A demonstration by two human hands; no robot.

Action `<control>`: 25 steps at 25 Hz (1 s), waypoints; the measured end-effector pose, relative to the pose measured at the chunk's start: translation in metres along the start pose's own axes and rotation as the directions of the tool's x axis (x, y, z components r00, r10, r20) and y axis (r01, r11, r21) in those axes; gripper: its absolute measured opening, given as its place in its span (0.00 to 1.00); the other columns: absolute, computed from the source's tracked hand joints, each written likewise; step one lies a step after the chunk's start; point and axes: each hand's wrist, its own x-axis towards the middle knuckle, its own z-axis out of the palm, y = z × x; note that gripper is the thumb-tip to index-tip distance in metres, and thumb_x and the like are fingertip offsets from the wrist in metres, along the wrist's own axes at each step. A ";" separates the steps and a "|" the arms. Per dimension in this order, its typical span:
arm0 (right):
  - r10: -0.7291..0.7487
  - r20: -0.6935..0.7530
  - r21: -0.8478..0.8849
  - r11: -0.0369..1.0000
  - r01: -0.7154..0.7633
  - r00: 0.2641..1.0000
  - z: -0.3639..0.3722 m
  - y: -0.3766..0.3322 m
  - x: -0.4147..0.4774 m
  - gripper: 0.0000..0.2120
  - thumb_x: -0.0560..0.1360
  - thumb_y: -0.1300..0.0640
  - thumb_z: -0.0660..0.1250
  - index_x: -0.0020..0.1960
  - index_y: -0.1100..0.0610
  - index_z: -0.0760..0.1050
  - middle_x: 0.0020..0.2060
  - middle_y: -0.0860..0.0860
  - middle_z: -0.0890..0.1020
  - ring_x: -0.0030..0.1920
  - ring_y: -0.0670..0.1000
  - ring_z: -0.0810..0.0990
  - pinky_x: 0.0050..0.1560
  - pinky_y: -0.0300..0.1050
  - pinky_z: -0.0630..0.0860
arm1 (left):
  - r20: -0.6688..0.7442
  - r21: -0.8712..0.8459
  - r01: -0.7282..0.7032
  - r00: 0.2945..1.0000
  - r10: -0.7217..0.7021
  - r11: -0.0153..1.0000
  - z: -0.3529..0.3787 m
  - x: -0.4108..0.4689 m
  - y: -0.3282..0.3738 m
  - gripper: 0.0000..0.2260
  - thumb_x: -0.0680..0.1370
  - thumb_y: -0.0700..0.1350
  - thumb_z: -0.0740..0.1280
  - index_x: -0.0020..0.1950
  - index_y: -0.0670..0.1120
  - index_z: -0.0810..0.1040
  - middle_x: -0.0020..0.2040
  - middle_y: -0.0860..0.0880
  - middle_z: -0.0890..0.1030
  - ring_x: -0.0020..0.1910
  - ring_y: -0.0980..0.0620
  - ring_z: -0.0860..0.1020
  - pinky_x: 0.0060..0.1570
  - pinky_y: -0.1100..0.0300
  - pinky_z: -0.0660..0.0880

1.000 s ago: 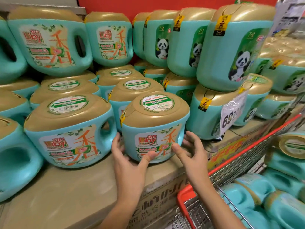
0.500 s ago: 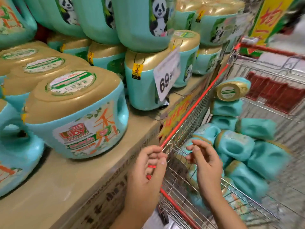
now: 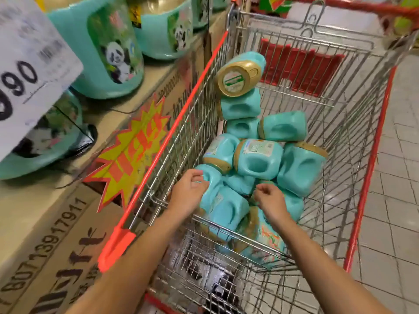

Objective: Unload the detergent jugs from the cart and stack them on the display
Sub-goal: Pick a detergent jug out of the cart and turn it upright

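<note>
l hand (image 3: 189, 192) fingers loosely curled, gripping nothing, just over a teal detergent jug (image 3: 223, 209) by the near-left corner of the wire cart (image 3: 180, 116). r hand (image 3: 269, 198) fingers likewise loosely curled, empty, above jug pile (image 3: 256, 159) mid-cart. panda-label jugs (image 3: 113, 53) on display (image 3: 154, 71) left, w/ price tag (image 3: 29, 64).

Both hands reach into the wire cart (image 3: 172, 132) over a heap of teal detergent jugs (image 3: 226, 209). The left hand (image 3: 189, 192) and the right hand (image 3: 269, 200) are loosely curled and hold nothing. Just beyond the fingertips lies a jug with its handle hole up (image 3: 258, 162). Well past them a gold-capped jug (image 3: 238, 78) tops the pile. Left of the left fingers stands the cardboard display (image 3: 34, 211).
</note>
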 end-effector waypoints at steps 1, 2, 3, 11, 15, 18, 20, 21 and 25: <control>0.035 0.042 -0.099 0.995 -0.031 0.998 0.003 0.010 0.013 0.09 0.72 0.62 0.67 0.52 0.63 0.76 0.43 0.56 0.79 0.44 0.54 0.75 0.48 0.49 0.73 | 0.022 0.111 0.016 1.000 -0.018 0.994 0.010 0.016 -0.006 0.17 0.76 0.41 0.68 0.65 0.44 0.74 0.60 0.44 0.79 0.53 0.49 0.79 0.53 0.65 0.72; 0.063 0.105 -0.191 0.981 -0.042 0.992 0.006 0.020 0.024 0.12 0.71 0.61 0.68 0.54 0.62 0.76 0.45 0.57 0.81 0.45 0.54 0.76 0.48 0.47 0.72 | 0.049 0.243 0.029 0.998 -0.043 0.969 0.018 0.031 -0.013 0.22 0.76 0.43 0.69 0.69 0.44 0.70 0.66 0.43 0.76 0.61 0.45 0.76 0.58 0.60 0.70; 0.084 0.174 -0.267 0.963 -0.035 0.981 0.010 0.026 0.032 0.15 0.71 0.60 0.70 0.56 0.62 0.76 0.49 0.58 0.82 0.48 0.55 0.78 0.49 0.47 0.72 | 0.076 0.366 0.039 0.995 -0.071 0.930 0.024 0.045 -0.020 0.27 0.75 0.45 0.70 0.73 0.44 0.66 0.70 0.42 0.72 0.66 0.44 0.73 0.61 0.58 0.68; 0.235 0.275 -0.633 0.774 -0.008 0.932 0.065 0.075 0.055 0.45 0.63 0.42 0.77 0.69 0.61 0.59 0.64 0.63 0.69 0.64 0.63 0.71 0.61 0.53 0.71 | 0.281 0.820 -0.070 0.913 -0.294 0.568 0.057 0.102 -0.075 0.49 0.75 0.58 0.70 0.79 0.47 0.35 0.78 0.34 0.44 0.77 0.35 0.50 0.73 0.46 0.53; 0.226 0.215 -0.643 0.765 -0.037 0.950 0.072 0.066 0.049 0.37 0.67 0.49 0.73 0.67 0.61 0.60 0.63 0.63 0.67 0.63 0.64 0.71 0.62 0.53 0.71 | 0.260 0.829 -0.038 0.910 -0.323 0.559 0.053 0.100 -0.076 0.49 0.76 0.54 0.70 0.77 0.51 0.31 0.78 0.37 0.38 0.75 0.31 0.55 0.72 0.44 0.56; 0.228 0.137 -0.547 0.829 -0.118 0.964 0.059 0.055 0.046 0.28 0.70 0.57 0.69 0.67 0.62 0.62 0.63 0.63 0.68 0.61 0.65 0.74 0.60 0.53 0.72 | 0.243 0.836 -0.021 0.911 -0.335 0.549 0.055 0.097 -0.074 0.49 0.77 0.53 0.69 0.77 0.50 0.30 0.78 0.38 0.37 0.75 0.30 0.56 0.73 0.44 0.58; 0.231 0.064 -0.470 0.865 -0.175 0.971 0.041 0.046 0.044 0.27 0.68 0.61 0.68 0.65 0.62 0.66 0.61 0.63 0.72 0.57 0.63 0.76 0.54 0.49 0.74 | 0.229 0.838 0.012 0.900 -0.371 0.546 0.057 0.093 -0.074 0.51 0.77 0.51 0.70 0.76 0.47 0.28 0.78 0.36 0.35 0.76 0.32 0.52 0.74 0.43 0.56; 0.238 0.035 -0.429 0.881 -0.200 0.971 0.032 0.042 0.042 0.27 0.65 0.64 0.69 0.63 0.61 0.68 0.58 0.63 0.74 0.53 0.61 0.77 0.49 0.47 0.75 | 0.235 0.831 0.026 0.889 -0.394 0.555 0.058 0.093 -0.074 0.51 0.77 0.49 0.70 0.75 0.46 0.27 0.77 0.36 0.34 0.77 0.33 0.51 0.74 0.44 0.55; 0.252 -0.104 -0.174 0.948 -0.267 0.962 -0.004 0.026 0.028 0.22 0.57 0.70 0.65 0.51 0.60 0.75 0.37 0.58 0.81 0.33 0.57 0.80 0.29 0.45 0.75 | 0.388 0.775 -0.029 0.810 -0.440 0.631 0.060 0.094 -0.072 0.48 0.77 0.48 0.69 0.77 0.52 0.32 0.77 0.32 0.37 0.77 0.34 0.51 0.72 0.51 0.58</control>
